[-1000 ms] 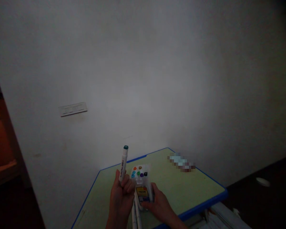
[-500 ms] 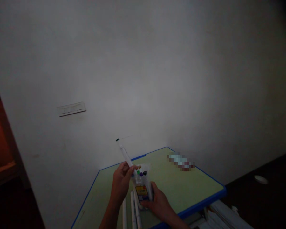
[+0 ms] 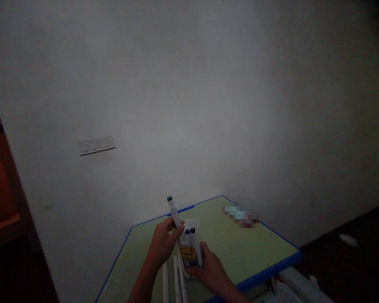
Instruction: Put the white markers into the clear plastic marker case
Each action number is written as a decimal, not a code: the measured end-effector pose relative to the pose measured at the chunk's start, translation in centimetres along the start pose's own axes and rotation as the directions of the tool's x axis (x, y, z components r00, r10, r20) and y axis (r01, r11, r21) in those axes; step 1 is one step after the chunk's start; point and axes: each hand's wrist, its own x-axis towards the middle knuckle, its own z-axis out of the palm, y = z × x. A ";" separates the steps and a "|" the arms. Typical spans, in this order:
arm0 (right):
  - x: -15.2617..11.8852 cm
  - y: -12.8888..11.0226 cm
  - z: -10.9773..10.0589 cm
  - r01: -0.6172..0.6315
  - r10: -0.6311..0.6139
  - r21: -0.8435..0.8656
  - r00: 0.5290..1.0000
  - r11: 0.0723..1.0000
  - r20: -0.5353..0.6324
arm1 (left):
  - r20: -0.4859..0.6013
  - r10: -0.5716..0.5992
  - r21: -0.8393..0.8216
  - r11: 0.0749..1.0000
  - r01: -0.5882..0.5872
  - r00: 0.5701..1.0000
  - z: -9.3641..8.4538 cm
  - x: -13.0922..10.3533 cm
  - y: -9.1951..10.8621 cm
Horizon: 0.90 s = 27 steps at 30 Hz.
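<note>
Between the thumb and fingers of my left hand [image 3: 164, 240] is a white marker [image 3: 174, 211] with a dark green end, tilted upward over the open top of a clear marker case [image 3: 189, 254]. My right hand [image 3: 213, 269] is wrapped round the case's right side and lower front. Inside the case, a purple and a black marker end show, and a yellow and blue label is on its front. How far the marker's lower end reaches into the case is hidden by my left fingers. Loose white markers [image 3: 166, 282] lie on the table left of the case.
The pale green table [image 3: 246, 252] has a blue edge and stands against a grey wall [image 3: 189, 105]. A blurred-out item [image 3: 240, 214] lies at its back right. Papers [image 3: 290, 284] sit under the right edge. A switch plate [image 3: 96, 145] is on the wall.
My left hand has brought the green-ended marker lower and slightly right, closer to upright at the case's mouth. My right hand keeps its hold on the case.
</note>
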 end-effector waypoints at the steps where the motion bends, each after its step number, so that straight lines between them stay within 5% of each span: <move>1: 0.1 0.1 0.0 -0.001 0.001 0.005 1.000 1.000 0.004 | -0.007 -0.005 0.013 1.000 0.005 1.000 0.0 -0.1 0.0; 27: -0.2 -0.5 -0.3 0.007 -0.008 0.027 1.000 1.000 0.009 | -0.105 -0.030 -0.001 1.000 0.030 0.994 -0.1 -0.3 0.0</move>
